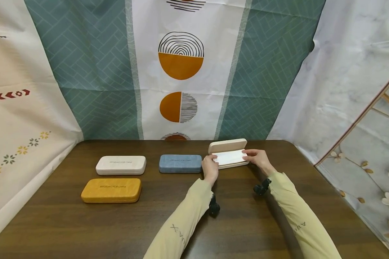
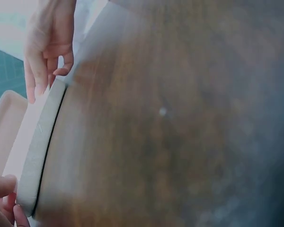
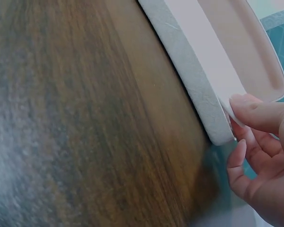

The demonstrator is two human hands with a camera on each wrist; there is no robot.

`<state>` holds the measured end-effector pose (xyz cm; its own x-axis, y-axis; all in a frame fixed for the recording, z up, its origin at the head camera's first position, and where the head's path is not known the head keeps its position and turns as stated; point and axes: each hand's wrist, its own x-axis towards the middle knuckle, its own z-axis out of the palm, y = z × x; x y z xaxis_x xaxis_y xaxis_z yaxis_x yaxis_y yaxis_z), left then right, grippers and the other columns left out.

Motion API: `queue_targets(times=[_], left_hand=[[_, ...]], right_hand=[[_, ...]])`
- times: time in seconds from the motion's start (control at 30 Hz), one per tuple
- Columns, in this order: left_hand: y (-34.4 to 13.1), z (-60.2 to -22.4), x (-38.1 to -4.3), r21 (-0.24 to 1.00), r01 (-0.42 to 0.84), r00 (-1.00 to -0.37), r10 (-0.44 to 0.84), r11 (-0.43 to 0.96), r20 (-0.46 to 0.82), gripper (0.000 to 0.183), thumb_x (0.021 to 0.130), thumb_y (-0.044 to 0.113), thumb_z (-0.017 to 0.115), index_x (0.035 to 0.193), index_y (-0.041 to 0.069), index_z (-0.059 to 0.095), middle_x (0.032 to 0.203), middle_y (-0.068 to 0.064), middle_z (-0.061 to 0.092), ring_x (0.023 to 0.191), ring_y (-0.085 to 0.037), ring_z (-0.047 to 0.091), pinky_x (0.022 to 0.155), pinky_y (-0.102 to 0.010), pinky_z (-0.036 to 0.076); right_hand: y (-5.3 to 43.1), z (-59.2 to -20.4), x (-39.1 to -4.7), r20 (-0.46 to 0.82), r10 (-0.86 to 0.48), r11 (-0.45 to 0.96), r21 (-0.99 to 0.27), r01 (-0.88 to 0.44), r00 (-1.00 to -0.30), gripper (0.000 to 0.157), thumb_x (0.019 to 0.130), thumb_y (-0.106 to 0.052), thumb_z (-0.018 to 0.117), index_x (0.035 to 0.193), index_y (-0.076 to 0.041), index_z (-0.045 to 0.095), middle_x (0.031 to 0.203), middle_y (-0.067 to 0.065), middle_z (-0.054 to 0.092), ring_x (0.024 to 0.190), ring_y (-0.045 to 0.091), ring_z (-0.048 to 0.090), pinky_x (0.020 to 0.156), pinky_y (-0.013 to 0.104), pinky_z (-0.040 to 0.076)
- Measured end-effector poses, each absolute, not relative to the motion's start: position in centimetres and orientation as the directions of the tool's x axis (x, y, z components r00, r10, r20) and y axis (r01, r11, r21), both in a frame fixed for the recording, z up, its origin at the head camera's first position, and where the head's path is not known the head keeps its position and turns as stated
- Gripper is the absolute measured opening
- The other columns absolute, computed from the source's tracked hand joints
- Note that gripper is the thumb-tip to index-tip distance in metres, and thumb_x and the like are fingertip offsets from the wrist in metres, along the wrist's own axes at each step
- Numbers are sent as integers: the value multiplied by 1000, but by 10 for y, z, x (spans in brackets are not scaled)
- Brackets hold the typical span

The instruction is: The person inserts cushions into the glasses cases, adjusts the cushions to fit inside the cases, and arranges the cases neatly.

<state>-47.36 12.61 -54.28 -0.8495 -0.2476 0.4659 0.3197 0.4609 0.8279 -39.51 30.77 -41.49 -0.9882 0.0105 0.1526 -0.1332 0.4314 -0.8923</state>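
Note:
An open glasses case (image 1: 228, 145), off-white outside and pale pink inside, stands near the table's back edge with its lid raised. Over its lower half lies a flat white strip (image 1: 229, 157); whether it is paper or cloth I cannot tell. My left hand (image 1: 210, 167) pinches the strip's left end, thumb on top, at the case's rim. At the other end my right hand (image 1: 258, 159) pinches the strip between thumb (image 3: 255, 113) and fingers. The right wrist view shows that end slightly lifted off the case. Part of the left hand is cut off in the left wrist view.
A closed blue glasses case (image 1: 180, 164) lies just left of my left hand. Further left are a closed white case (image 1: 121, 165) and, nearer me, a closed yellow case (image 1: 111, 190). All rest on the brown wooden table (image 1: 116, 230), with patterned curtains (image 1: 100, 72) behind.

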Motion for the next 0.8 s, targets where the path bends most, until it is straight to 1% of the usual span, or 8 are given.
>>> queue_targets(times=[0.1, 0.2, 0.3, 0.4, 0.5, 0.6, 0.73, 0.8], left_hand=[[129, -551, -479, 818, 357, -834, -241, 451, 497, 29, 61, -10, 71, 83, 9, 72, 67, 2, 60, 59, -12, 55, 57, -26, 44], [136, -575, -500, 828, 360, -851, -212, 430, 480, 31, 62, -7, 74, 85, 15, 72, 67, 6, 60, 59, -8, 55, 58, -26, 44], [148, -617, -537, 839, 337, -867, -206, 427, 453, 32, 63, 0, 77, 84, 24, 72, 67, 13, 59, 60, -3, 54, 59, -27, 45], [158, -654, -570, 832, 336, -865, -204, 442, 458, 35, 62, 4, 79, 82, 32, 70, 67, 15, 60, 60, 0, 53, 56, -27, 45], [165, -671, -583, 812, 358, -845, -211, 461, 492, 37, 59, 3, 78, 78, 34, 68, 66, 15, 60, 58, 0, 53, 53, -25, 44], [161, -648, -561, 797, 370, -841, -192, 477, 506, 34, 58, -2, 73, 76, 26, 70, 65, 12, 60, 60, -6, 55, 52, -25, 44], [132, -555, -477, 796, 375, -859, -144, 475, 490, 26, 60, -8, 65, 74, 13, 72, 65, 5, 61, 65, -14, 59, 54, -26, 45], [116, -504, -432, 811, 364, -876, -127, 457, 465, 23, 62, -9, 63, 72, 9, 72, 66, 3, 62, 67, -16, 60, 56, -27, 46]], right_hand=[[310, -415, -394, 162, -8, 450, -880, -148, -987, 34, 80, -4, 69, 109, 11, 60, 108, 24, 57, 76, 15, 50, 62, 20, 41], [312, -414, -393, 165, -11, 496, -856, -149, -986, 33, 79, -4, 69, 108, 10, 61, 109, 23, 57, 83, 18, 48, 64, 20, 41], [314, -413, -393, 150, -3, 536, -834, -129, -989, 32, 78, -5, 70, 106, 9, 62, 107, 22, 59, 79, 19, 47, 61, 22, 40], [316, -412, -392, 131, -9, 552, -826, -114, -991, 33, 78, -5, 71, 106, 10, 62, 102, 20, 61, 72, 18, 49, 58, 24, 41], [317, -409, -390, 120, -26, 567, -816, -113, -992, 32, 77, -3, 71, 104, 11, 62, 94, 19, 63, 64, 16, 51, 54, 25, 42], [319, -407, -387, 114, -41, 586, -802, -116, -993, 31, 76, -2, 72, 101, 12, 62, 87, 17, 64, 60, 14, 51, 51, 24, 41], [321, -404, -385, 97, -47, 606, -788, -105, -994, 32, 74, -3, 74, 100, 11, 63, 85, 15, 65, 62, 12, 51, 51, 23, 38], [321, -404, -385, 96, -49, 612, -784, -105, -994, 32, 73, -4, 74, 100, 11, 63, 86, 15, 65, 64, 12, 51, 52, 23, 39]])
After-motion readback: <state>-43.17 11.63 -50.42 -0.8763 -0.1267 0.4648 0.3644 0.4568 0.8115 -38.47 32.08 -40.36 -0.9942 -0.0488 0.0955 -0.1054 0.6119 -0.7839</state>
